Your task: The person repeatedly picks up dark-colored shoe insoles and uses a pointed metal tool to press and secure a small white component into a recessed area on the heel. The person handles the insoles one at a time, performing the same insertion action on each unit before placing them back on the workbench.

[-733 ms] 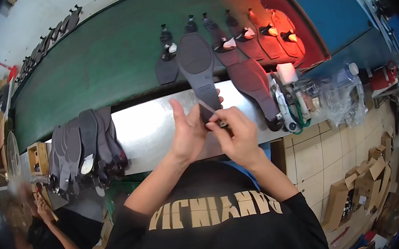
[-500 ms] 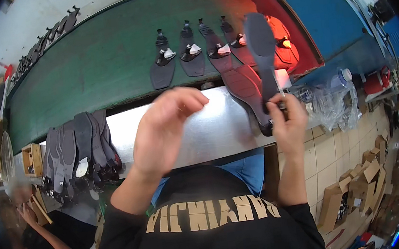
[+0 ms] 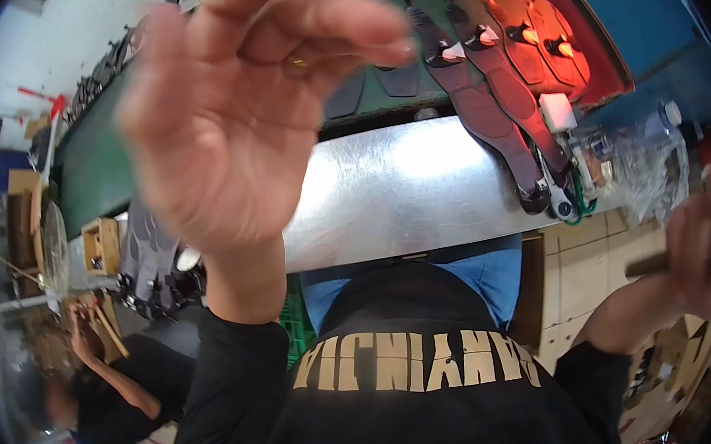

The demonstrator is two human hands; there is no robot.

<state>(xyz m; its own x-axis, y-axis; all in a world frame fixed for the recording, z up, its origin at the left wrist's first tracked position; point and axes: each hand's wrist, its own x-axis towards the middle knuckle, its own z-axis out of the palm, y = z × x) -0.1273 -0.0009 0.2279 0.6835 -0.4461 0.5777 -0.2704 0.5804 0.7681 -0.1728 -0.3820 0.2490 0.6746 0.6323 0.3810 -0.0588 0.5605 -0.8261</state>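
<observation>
My right hand (image 3: 705, 250) is out at the far right edge, fingers wrapped around a dark flat insole (image 3: 667, 261); only a thin edge-on strip of it shows, rest hidden by the fist and frame rim. My left hand (image 3: 232, 122) is raised close to the camera, empty, fingers loosely curled apart, blurred. Below it sits the bare metal bench (image 3: 404, 191). Dark soles (image 3: 491, 112) lie on the green belt (image 3: 90, 172) at the bench's right end. A crumpled clear plastic bag (image 3: 640, 166) sits right of them. Small white block (image 3: 556, 111) just beside.
</observation>
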